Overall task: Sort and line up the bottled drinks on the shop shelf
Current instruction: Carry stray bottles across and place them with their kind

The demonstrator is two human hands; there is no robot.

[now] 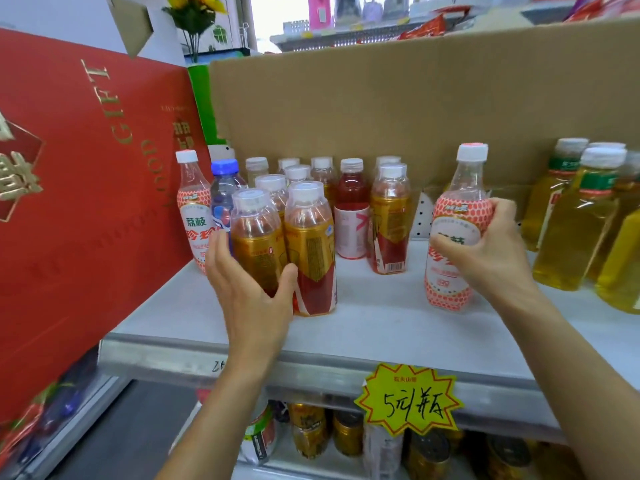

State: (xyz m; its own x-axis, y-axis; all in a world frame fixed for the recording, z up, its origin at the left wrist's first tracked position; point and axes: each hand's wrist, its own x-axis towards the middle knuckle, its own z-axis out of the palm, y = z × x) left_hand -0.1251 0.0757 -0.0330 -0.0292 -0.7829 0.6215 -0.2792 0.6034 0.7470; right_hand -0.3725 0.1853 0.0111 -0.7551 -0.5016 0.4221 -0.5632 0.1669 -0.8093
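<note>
Yellow bottles [620, 237] are cut off right; rear bottles [322, 168] mostly hidden.

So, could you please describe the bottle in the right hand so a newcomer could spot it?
Start at the cardboard box behind the shelf. The lychee bottle stands alone at its right front, gripped by the right hand: white cap, pink-dotted white label.

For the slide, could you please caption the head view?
Left hand steadies a gold-labelled bottle while right hand holds a lychee bottle on the shelf.
</note>
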